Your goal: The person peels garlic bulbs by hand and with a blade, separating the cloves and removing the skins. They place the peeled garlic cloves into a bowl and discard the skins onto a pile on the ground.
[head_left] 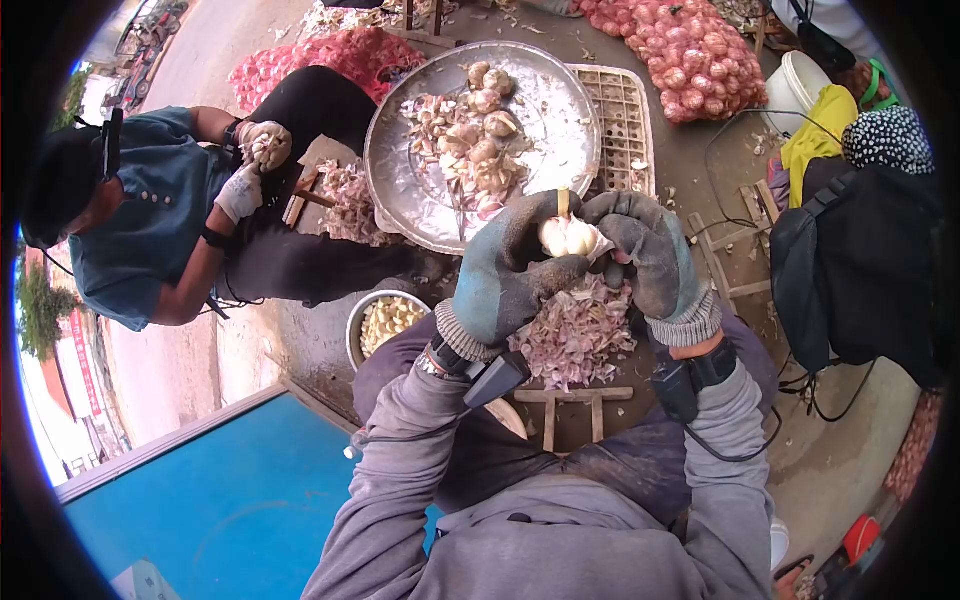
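Between my gloved hands is a pale garlic bulb (568,237) with a short stem pointing up. My left hand (515,265) wraps its fingers and thumb round the bulb from the left. My right hand (650,250) is closed at the bulb's right side, its fingertips on the papery skin there. Beyond my hands, a wide metal tray (553,100) holds several garlic bulbs (485,100) and loose cloves. Below my hands, a heap of purple-white garlic skins (575,335) lies between my knees.
A bowl of peeled cloves (390,322) stands left of my knee. Across from it a co-worker (150,220) in white gloves holds garlic. Red net sacks (690,65) lie at the back. At the right are a white bucket (795,95), a black bag (850,260) and a wooden frame (715,260).
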Tool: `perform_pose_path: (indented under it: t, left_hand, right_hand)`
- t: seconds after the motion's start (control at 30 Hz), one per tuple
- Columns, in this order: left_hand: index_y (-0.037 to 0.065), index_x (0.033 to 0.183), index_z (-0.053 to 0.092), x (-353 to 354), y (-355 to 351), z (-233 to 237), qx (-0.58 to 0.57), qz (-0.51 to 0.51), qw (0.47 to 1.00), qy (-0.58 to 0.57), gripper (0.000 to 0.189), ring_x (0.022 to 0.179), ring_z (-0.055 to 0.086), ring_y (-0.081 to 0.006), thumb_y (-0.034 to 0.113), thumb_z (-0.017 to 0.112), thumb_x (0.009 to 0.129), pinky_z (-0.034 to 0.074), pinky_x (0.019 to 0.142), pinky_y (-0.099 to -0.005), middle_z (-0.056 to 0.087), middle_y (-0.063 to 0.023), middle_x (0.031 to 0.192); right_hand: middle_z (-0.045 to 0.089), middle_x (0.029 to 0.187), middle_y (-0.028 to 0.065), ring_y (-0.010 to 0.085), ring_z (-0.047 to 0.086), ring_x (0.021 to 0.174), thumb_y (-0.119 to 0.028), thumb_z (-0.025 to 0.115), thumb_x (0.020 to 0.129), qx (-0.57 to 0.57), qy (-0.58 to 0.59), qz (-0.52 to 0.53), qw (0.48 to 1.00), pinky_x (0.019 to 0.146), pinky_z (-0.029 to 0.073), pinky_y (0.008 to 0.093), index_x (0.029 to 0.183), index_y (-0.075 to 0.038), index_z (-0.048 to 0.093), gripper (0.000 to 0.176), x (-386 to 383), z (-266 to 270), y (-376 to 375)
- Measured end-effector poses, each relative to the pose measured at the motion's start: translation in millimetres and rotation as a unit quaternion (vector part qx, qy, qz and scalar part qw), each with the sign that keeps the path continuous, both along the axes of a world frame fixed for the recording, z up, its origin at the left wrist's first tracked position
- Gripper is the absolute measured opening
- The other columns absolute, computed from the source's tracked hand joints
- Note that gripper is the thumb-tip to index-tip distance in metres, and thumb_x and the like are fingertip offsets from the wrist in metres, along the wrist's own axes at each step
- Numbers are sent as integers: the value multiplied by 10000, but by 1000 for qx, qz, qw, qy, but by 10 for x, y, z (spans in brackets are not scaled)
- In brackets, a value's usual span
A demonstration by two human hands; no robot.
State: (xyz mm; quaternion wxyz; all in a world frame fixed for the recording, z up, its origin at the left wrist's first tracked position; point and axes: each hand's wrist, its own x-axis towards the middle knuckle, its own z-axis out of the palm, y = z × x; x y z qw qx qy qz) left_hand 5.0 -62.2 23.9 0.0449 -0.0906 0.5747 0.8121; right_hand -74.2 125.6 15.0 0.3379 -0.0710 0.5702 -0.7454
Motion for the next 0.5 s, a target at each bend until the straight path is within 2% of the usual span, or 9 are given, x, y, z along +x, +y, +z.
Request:
perform_pose_path:
  t: [0.07, 0.13, 0.23, 0.3, 0.33, 0.37, 0.4, 0.43, 0.5]
  left_hand:
    - [-44, 1386, 529, -2, 4, 28, -38, 17, 999, 20, 628, 1138, 624, -177, -22, 782, 812, 515, 990, -342, 658, -110, 1234]
    - [-44, 1368, 544, -11, -11, 18, -74, 34, 996, 40, 610, 1126, 630, -175, -22, 784, 807, 518, 976, -332, 669, -105, 1213]
    - [-18, 1300, 577, -34, -54, -101, -154, 83, 981, 89, 534, 1071, 651, -167, 58, 826, 834, 535, 927, -308, 664, -94, 1154]
    - [-7, 1246, 595, -55, -36, -201, -289, 66, 949, 102, 532, 991, 681, -209, 98, 856, 794, 547, 830, -325, 662, -122, 1085]
    - [17, 1216, 607, -87, -52, -197, -374, 59, 909, 173, 537, 908, 686, -255, 120, 873, 761, 544, 757, -353, 644, -146, 1045]
    - [17, 1216, 607, -74, -37, -164, -373, 57, 910, 172, 537, 908, 686, -255, 120, 873, 761, 544, 757, -353, 644, -146, 1045]
    - [16, 1237, 617, -51, -7, -91, -385, 47, 910, 144, 550, 942, 671, -233, 93, 867, 753, 536, 804, -340, 650, -132, 1070]
    - [16, 1258, 628, -34, 14, -52, -397, 38, 910, 116, 566, 976, 656, -211, 65, 862, 745, 527, 851, -327, 657, -119, 1095]
    - [21, 1248, 638, -29, 38, -64, -397, 46, 908, 123, 572, 963, 665, -249, 71, 868, 727, 530, 848, -345, 654, -134, 1080]
  right_hand:
    - [667, 935, 45, 74, 632, 682, -336, 645, 953, 13, -8, -11, 1000, 540, 481, 190, 1165, 13, 628, 409, -21, -31, 3]
    - [647, 931, 43, 92, 654, 711, -353, 627, 953, 28, -18, -92, 995, 550, 495, 202, 1173, 8, 632, 423, -97, -131, 81]
    - [634, 909, 34, 96, 653, 728, -342, 616, 956, 34, 5, -76, 997, 560, 503, 208, 1177, 3, 641, 411, -95, -131, 123]
    - [647, 929, 53, 93, 649, 735, -389, 687, 931, 45, 34, -36, 998, 568, 504, 213, 1176, 6, 647, 466, -37, -37, 42]
    - [652, 947, 66, 92, 646, 737, -420, 724, 909, 132, 91, -14, 987, 567, 501, 212, 1176, 4, 648, 507, 12, 16, -49]
    - [658, 966, 79, 90, 643, 738, -452, 762, 886, 218, 147, 8, 965, 567, 498, 211, 1177, 1, 649, 550, 45, 35, -106]
    - [670, 918, 77, 84, 639, 696, -496, 802, 849, 186, 204, -29, 961, 536, 480, 202, 1125, 2, 662, 586, 75, -46, -198]
    - [670, 918, 77, 84, 639, 696, -496, 802, 849, 187, 202, -30, 961, 536, 480, 202, 1125, 2, 662, 586, 81, -39, -179]
    - [668, 820, 51, 78, 626, 632, -480, 792, 863, 123, -5, 5, 992, 498, 461, 196, 1059, 3, 672, 536, 72, 68, -149]
